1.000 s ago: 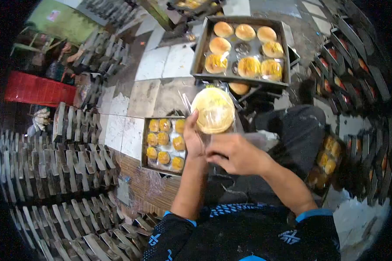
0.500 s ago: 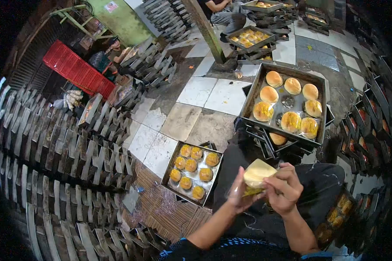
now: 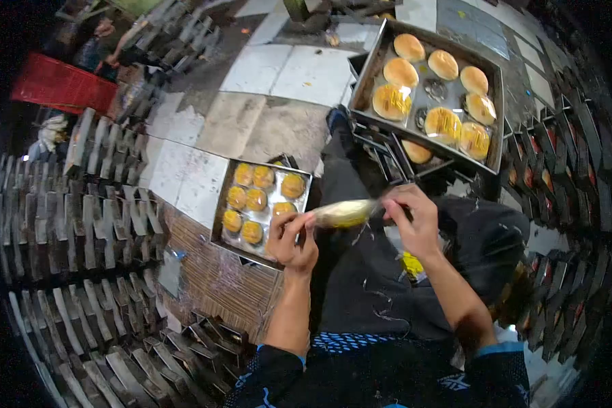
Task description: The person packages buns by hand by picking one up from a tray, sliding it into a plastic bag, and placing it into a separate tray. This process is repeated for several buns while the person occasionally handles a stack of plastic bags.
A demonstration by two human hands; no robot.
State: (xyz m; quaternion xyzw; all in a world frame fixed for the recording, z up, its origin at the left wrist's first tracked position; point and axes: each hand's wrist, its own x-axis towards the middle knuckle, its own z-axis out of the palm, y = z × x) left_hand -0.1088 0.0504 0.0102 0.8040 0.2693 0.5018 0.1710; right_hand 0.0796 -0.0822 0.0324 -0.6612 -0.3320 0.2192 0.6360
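A round yellow bun in a clear plastic wrapper (image 3: 343,213) is held flat, edge-on, between both hands above my lap. My left hand (image 3: 291,236) pinches its left end. My right hand (image 3: 413,219) grips the wrapper's right end. Just left of my left hand, a small metal tray (image 3: 229,239) on the floor holds several wrapped buns. Ahead on the right, a large baking tray (image 3: 372,71) carries several buns, some bare and some wrapped.
Stacks of empty dark baking tins (image 3: 81,231) crowd the left and bottom left. More trays with buns (image 3: 557,163) line the right side. A red crate (image 3: 61,83) and another person (image 3: 109,34) are at the far upper left. Pale floor tiles (image 3: 279,68) lie ahead.
The wrapped bun went from upright facing me to tilted, then to flat and edge-on. My hands moved apart to its two ends. The view swung over the floor.
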